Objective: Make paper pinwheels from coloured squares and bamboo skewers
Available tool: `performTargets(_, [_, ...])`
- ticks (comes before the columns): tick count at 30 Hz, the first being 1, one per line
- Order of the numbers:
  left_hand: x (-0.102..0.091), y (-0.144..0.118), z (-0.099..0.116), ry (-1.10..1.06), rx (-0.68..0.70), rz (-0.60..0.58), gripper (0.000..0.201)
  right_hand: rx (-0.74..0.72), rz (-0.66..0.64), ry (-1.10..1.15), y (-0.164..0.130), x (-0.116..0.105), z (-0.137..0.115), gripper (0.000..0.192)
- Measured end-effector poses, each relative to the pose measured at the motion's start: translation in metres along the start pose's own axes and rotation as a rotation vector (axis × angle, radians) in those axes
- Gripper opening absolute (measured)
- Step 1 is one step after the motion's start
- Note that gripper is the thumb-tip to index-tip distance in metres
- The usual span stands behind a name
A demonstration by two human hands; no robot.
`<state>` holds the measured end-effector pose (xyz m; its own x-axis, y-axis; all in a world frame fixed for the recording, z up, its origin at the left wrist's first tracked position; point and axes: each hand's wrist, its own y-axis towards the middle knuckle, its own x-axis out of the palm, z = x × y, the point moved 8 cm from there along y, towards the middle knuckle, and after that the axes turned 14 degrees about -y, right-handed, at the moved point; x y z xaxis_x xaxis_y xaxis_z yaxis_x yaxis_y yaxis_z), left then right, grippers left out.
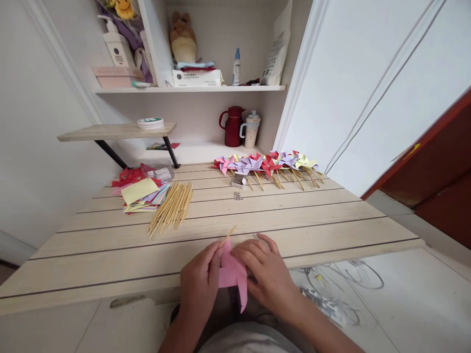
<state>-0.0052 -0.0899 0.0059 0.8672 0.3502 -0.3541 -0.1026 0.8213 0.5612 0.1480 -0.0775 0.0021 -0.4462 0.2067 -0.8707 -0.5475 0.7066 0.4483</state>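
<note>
At the front edge of the table, a pink paper pinwheel (232, 268) is between my two hands. My left hand (200, 277) is closed, thumb against fingers, on a thin wooden stick (228, 235) whose tip points up and away; the pinwheel's left side lies against these fingers. My right hand (270, 272) has its curled fingers on the right side of the pinwheel, with the thumb lower down near a hanging paper point. Whatever joins stick and paper is hidden by the fingers.
Beyond my hands lie loose wooden sticks (172, 208), a pile of coloured paper (142, 193), small metal pins (237, 196) and a small open box (239, 180). Several pinwheels on sticks (270, 164) lie at the back right. A raised wooden shelf (110, 131) stands back left.
</note>
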Motion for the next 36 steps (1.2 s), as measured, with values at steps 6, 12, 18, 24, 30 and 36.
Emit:
performTargets(6, [-0.004, 0.001, -0.008, -0.146, -0.142, 0.011, 0.028, 0.039, 0.080, 0.153, -0.001, -0.006, 0.006, 0.027])
performTargets(12, [-0.016, 0.011, -0.018, -0.414, -0.350, 0.095, 0.029, 0.255, 0.038, 0.409, 0.010, -0.009, 0.030, 0.014])
performTargets(18, [-0.026, 0.084, -0.047, -1.094, -0.609, 0.254, 0.026, 0.367, -0.085, 0.954, 0.080, -0.023, 0.064, 0.024])
performTargets(24, [-0.013, 0.146, -0.060, -1.331, -0.638, 0.260, 0.014, 0.372, -0.070, 1.193, 0.157, -0.030, 0.085, 0.029])
performTargets(30, [0.020, 0.155, -0.071, -1.345, -0.569, 0.138, 0.024, 0.414, -0.135, 1.278, 0.166, 0.007, 0.080, 0.031])
performTargets(36, [0.035, 0.139, -0.078, -1.335, -0.597, 0.080, 0.040, 0.474, -0.119, 1.329, 0.154, 0.032, 0.080, 0.033])
